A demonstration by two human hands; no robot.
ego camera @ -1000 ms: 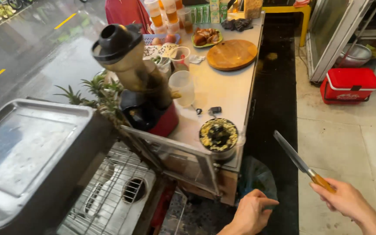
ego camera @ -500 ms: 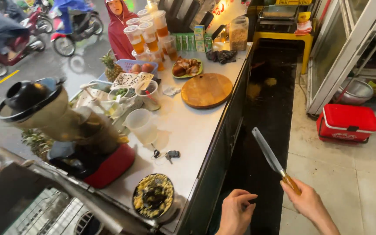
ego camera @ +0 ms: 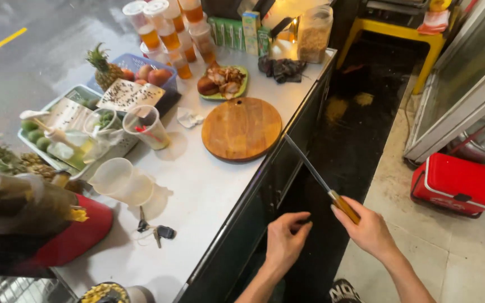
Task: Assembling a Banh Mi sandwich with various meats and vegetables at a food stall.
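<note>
Nearest, the right hand (ego camera: 370, 230) is closed around the wooden handle of a knife (ego camera: 321, 180), whose long thin blade slants up and left so that its tip lies over the desk (ego camera: 209, 196) edge, just beside the board (ego camera: 242, 128). Next to it the left hand (ego camera: 285, 240) is loosely curled and holds nothing, hanging in front of the dark cabinet front below the desk. Both hands are over a dark floor strip (ego camera: 360, 140) that runs away beside the desk, with pale tiles to the right of it.

On the pale metal desk top, close in, sit a red-based juicer (ego camera: 40, 224) (blurred at the left edge), a set of keys (ego camera: 155, 230) and a clear jug (ego camera: 123, 180). Farther along are a plastic cup (ego camera: 147, 127) and a tray (ego camera: 57, 126) of green fruit with pineapples (ego camera: 7, 160) at its near end. The round wooden board lies bare near the desk's right edge. Beyond it stand a green plate (ego camera: 223, 82) of food, a blue basket (ego camera: 136, 67) with a pineapple and fruit, stacked cups of orange drink (ego camera: 169, 33), cartons (ego camera: 237, 31), a dark cloth (ego camera: 282, 67) and a jar (ego camera: 314, 35).

To the right, well apart, a red cooler (ego camera: 458, 184) stands on the tiles beside a glass door (ego camera: 467, 78); a yellow stool (ego camera: 399, 33) stands at the far end. Wet road (ego camera: 35, 33) lies beyond the desk on the left.
</note>
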